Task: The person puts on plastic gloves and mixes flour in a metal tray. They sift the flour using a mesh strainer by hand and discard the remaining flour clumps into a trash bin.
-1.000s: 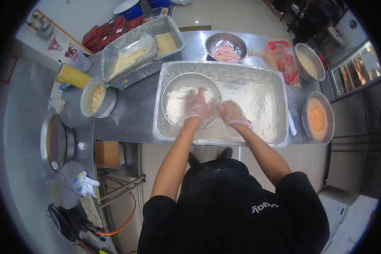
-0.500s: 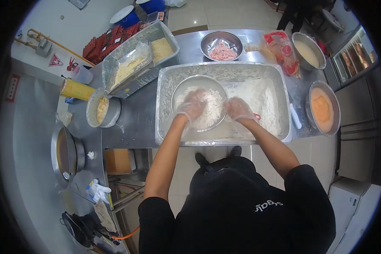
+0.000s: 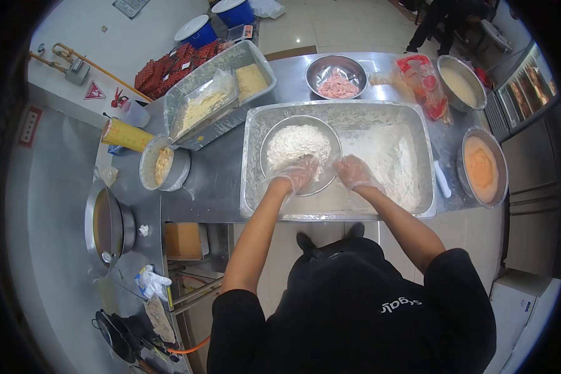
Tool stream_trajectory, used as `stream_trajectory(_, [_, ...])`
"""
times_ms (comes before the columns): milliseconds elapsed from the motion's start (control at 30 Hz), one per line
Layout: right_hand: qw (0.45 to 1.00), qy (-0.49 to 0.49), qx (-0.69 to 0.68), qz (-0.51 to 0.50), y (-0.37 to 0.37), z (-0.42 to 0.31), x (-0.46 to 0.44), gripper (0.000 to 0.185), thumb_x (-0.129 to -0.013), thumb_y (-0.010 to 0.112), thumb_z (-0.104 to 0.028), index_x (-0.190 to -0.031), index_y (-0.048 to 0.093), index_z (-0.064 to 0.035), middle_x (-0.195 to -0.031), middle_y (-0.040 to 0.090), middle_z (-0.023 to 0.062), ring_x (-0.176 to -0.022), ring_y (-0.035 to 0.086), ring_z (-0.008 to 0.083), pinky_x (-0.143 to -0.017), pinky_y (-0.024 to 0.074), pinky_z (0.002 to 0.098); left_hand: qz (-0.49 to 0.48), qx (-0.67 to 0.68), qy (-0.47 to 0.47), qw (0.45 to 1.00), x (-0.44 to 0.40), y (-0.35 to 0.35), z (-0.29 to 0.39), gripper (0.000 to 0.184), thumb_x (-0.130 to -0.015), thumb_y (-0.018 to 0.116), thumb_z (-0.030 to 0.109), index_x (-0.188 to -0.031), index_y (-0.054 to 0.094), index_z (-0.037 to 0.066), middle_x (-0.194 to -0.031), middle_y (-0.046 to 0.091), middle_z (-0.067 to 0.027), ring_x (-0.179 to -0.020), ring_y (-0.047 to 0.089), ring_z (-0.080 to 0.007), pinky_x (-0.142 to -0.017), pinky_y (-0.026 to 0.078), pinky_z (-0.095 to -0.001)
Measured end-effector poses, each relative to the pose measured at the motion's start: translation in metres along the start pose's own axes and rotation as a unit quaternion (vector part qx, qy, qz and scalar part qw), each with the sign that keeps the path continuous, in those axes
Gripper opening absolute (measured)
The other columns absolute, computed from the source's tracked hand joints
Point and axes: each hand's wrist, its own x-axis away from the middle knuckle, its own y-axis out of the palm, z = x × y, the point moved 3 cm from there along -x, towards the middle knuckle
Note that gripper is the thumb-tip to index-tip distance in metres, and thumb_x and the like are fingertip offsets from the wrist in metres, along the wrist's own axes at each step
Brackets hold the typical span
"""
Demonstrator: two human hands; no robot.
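Observation:
A round metal strainer (image 3: 270,169) sits inside a large floury metal tray (image 3: 246,187). White, flour-coated bits (image 3: 298,144) are heaped in it. My left hand (image 3: 298,172), in a clear plastic glove, reaches into the near side of the strainer, its loosely bent fingers against the heap's edge. At the strainer's right side, my gloved right hand (image 3: 353,171) is closed round what looks like its handle, mostly hidden by the fingers. Loose white flour (image 3: 402,171) covers the right part of the tray.
Behind the tray stands a bowl of pink meat (image 3: 338,84). To the right are a red-printed bag (image 3: 421,81), a knife (image 3: 442,179) and a bowl of orange mixture (image 3: 482,168). A grey bin (image 3: 196,134) and a pot (image 3: 174,168) are at left. A person's dark-clothed legs (image 3: 436,28) show behind.
My left hand has drawn back from the middle of the heap to the strainer's near side, uncovering more of the white bits. My right hand stays beside the strainer. The whole view has shifted slightly.

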Motion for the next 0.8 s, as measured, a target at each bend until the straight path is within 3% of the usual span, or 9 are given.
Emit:
stream_trajectory(67, [1.000,-0.011,0.024,-0.001,0.015,0.009,-0.010,0.042,-0.085,0.049,-0.033,-0.097,0.064,0.0039,-0.099,0.062,0.0273,-0.097,0.060,0.0410,-0.084,0.0468,0.0466,0.086,-0.028,-0.087,0.992,0.003,-0.004,0.004,0.054,-0.096,0.032,0.044,-0.129,0.047,0.004,-0.126,0.052,-0.0224,-0.116,0.050,-0.0387,-0.101,0.036,-0.0451])
stream_trajectory(167, [0.999,-0.028,-0.005,0.017,0.001,0.011,-0.010,0.043,-0.084,0.048,-0.034,-0.097,0.065,0.0029,-0.099,0.062,0.0266,-0.096,0.060,0.0409,-0.084,0.0464,0.0467,0.039,-0.071,-0.002,0.997,-0.006,0.000,0.010,0.053,-0.095,0.032,0.046,-0.125,0.051,0.007,-0.127,0.051,-0.0223,-0.116,0.051,-0.0373,-0.096,0.040,-0.0454])
stream_trajectory(267, [1.000,-0.010,0.022,-0.005,-0.023,-0.005,0.007,0.043,-0.085,0.046,-0.035,-0.095,0.065,0.0027,-0.098,0.062,0.0258,-0.095,0.060,0.0405,-0.085,0.0460,0.0466,-0.048,-0.066,-0.035,0.996,0.024,-0.035,0.054,0.043,-0.091,0.044,0.039,-0.123,0.053,0.010,-0.124,0.053,-0.0217,-0.115,0.052,-0.0355,-0.096,0.041,-0.0432])
stream_trajectory(367, [0.999,-0.044,0.018,0.015,-0.020,-0.003,0.009,0.043,-0.085,0.046,-0.035,-0.091,0.066,0.0025,-0.097,0.062,0.0267,-0.095,0.060,0.0413,-0.085,0.0460,0.0465,0.323,-0.002,0.024,0.946,0.007,-0.034,0.008,0.048,-0.081,0.057,0.038,-0.119,0.055,0.009,-0.120,0.052,-0.0262,-0.110,0.053,-0.0384,-0.096,0.040,-0.0458])
stream_trajectory(467, [0.993,-0.109,0.033,0.032,0.005,0.008,-0.004,0.037,-0.084,0.047,-0.030,-0.086,0.066,0.0024,-0.092,0.061,0.0287,-0.090,0.059,0.0428,-0.080,0.0464,0.0465,0.305,-0.011,-0.079,0.949,-0.017,-0.040,-0.014,0.058,-0.075,0.065,0.036,-0.124,0.051,0.010,-0.121,0.050,-0.0254,-0.112,0.050,-0.0403,-0.097,0.038,-0.0463])
stream_trajectory(500, [0.994,-0.103,0.027,0.035,0.000,0.001,0.002,0.037,-0.084,0.048,-0.030,-0.086,0.065,0.0026,-0.092,0.061,0.0286,-0.089,0.059,0.0427,-0.080,0.0464,0.0464,0.292,0.041,-0.121,0.948,-0.014,-0.042,-0.001,0.066,-0.074,0.067,0.039,-0.130,0.044,0.014,-0.126,0.047,-0.0256,-0.117,0.047,-0.0409,-0.098,0.038,-0.0481])
stream_trajectory(600, [0.998,-0.066,0.012,0.020,-0.016,-0.015,0.014,0.039,-0.084,0.048,-0.032,-0.088,0.065,0.0028,-0.093,0.061,0.0283,-0.090,0.059,0.0426,-0.081,0.0463,0.0467,0.333,0.082,-0.072,0.937,-0.031,0.013,0.008,0.062,-0.076,0.066,0.037,-0.130,0.043,0.015,-0.127,0.045,-0.0261,-0.119,0.044,-0.0412,-0.099,0.037,-0.0484])
stream_trajectory(700, [0.999,-0.016,0.000,-0.033,-0.013,-0.001,0.014,0.043,-0.084,0.049,-0.036,-0.092,0.066,0.0028,-0.096,0.062,0.0283,-0.093,0.060,0.0430,-0.084,0.0460,0.0473,0.168,0.017,-0.043,0.985,-0.017,0.015,0.018,0.056,-0.081,0.062,0.034,-0.130,0.042,0.014,-0.130,0.042,-0.0268,-0.122,0.040,-0.0426,-0.100,0.036,-0.0476])
stream_trajectory(800, [0.999,-0.026,-0.020,-0.032,-0.014,-0.005,0.019,0.043,-0.083,0.049,-0.036,-0.092,0.066,0.0030,-0.095,0.062,0.0285,-0.093,0.060,0.0434,-0.083,0.0460,0.0476,0.272,-0.127,-0.054,0.952,-0.017,-0.006,-0.009,0.051,-0.085,0.058,0.029,-0.130,0.042,0.012,-0.131,0.041,-0.0270,-0.123,0.038,-0.0444,-0.103,0.034,-0.0473])
